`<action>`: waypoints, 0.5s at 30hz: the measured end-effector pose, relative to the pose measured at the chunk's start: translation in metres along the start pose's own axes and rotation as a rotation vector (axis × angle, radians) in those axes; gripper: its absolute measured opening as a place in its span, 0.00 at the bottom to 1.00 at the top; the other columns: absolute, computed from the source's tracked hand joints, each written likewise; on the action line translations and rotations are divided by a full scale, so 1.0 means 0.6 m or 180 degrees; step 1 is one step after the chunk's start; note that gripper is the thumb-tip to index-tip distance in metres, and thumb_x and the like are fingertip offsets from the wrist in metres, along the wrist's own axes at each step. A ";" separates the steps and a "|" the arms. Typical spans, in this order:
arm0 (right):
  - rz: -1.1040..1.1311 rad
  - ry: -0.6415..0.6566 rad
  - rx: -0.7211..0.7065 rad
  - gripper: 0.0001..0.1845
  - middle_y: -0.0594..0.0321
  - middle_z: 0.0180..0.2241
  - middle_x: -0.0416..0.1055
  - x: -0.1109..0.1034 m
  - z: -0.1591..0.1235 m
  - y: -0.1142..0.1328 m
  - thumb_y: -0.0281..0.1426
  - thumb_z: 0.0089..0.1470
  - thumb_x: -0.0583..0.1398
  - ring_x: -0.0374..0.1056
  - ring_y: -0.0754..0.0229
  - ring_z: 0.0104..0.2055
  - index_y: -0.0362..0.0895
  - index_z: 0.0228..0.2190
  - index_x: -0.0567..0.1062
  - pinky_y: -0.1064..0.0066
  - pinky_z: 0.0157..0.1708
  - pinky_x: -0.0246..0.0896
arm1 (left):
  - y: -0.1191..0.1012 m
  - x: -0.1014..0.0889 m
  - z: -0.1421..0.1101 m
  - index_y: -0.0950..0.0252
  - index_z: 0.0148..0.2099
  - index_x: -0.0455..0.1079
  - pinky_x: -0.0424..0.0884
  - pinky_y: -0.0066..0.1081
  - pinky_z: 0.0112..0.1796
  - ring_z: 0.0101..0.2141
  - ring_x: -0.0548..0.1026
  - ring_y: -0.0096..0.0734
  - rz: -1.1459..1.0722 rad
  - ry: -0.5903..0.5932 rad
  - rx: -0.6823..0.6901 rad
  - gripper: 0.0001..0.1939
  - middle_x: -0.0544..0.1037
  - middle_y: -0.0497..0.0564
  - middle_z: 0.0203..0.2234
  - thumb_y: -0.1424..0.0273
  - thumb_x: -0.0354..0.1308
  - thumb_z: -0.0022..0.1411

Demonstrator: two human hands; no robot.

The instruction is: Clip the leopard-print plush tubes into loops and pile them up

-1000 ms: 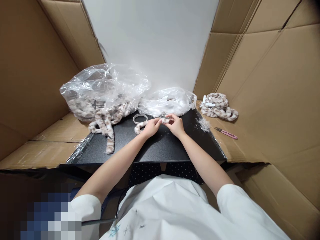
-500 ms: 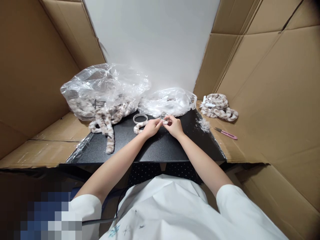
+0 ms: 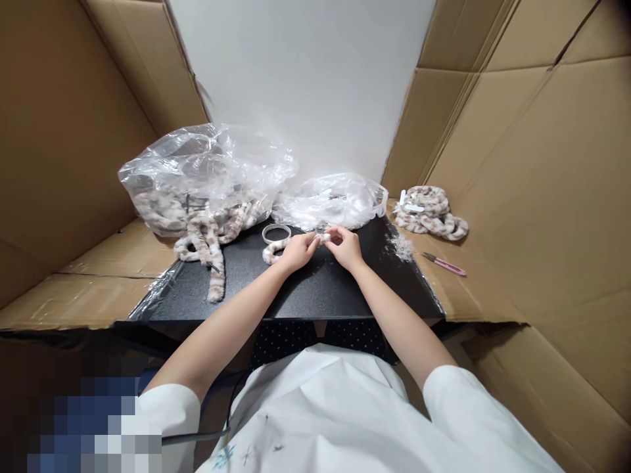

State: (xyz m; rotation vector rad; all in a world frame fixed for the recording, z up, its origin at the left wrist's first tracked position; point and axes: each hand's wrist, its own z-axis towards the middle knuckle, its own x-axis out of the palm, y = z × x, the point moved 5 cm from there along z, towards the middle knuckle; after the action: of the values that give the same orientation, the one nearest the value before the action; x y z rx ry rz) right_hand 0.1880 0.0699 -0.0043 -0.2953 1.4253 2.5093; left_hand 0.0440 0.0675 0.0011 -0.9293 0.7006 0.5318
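A fluffy white-and-brown mottled fur strip (image 3: 274, 251) lies bent on the black tabletop (image 3: 315, 295) and runs up into both hands. My left hand (image 3: 300, 251) is closed around it, thumb toward the other hand. Just to the right, my right hand (image 3: 344, 247) pinches the end of the strip between thumb and fingertips. A short piece of fur shows in the gap between the hands; fine detail there is too small to tell. Behind the left hand a roll of clear tape (image 3: 277, 234) lies flat.
A large clear plastic bag (image 3: 207, 157) with fur strips (image 3: 215, 263) spilling out stands left. A smaller bag (image 3: 335, 200) is behind my hands. Right are loose fluff (image 3: 403, 247), pink-handled thread snips (image 3: 445, 264) and coiled fur pieces (image 3: 428, 210) with white tags. Cardboard walls (image 3: 557, 171) flank both sides.
My right hand has shifted slightly right, its fingers a little straighter, and more of the fur strip shows between the hands. My left hand stays nearly in place.
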 end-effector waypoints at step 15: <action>-0.0055 -0.0018 -0.0051 0.07 0.64 0.26 0.75 0.008 -0.004 0.004 0.32 0.42 0.64 0.70 0.59 0.28 0.45 0.27 0.72 0.67 0.33 0.67 | 0.004 0.015 0.003 0.64 0.28 0.63 0.65 0.30 0.34 0.29 0.71 0.34 0.0019 0.0318 0.0000 0.16 0.73 0.51 0.24 0.67 0.43 0.68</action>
State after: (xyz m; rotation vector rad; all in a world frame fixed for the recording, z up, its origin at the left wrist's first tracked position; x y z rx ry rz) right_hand 0.1830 0.0669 -0.0049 -0.3020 1.3953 2.5068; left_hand 0.0489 0.0711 -0.0062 -0.9591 0.7936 0.4931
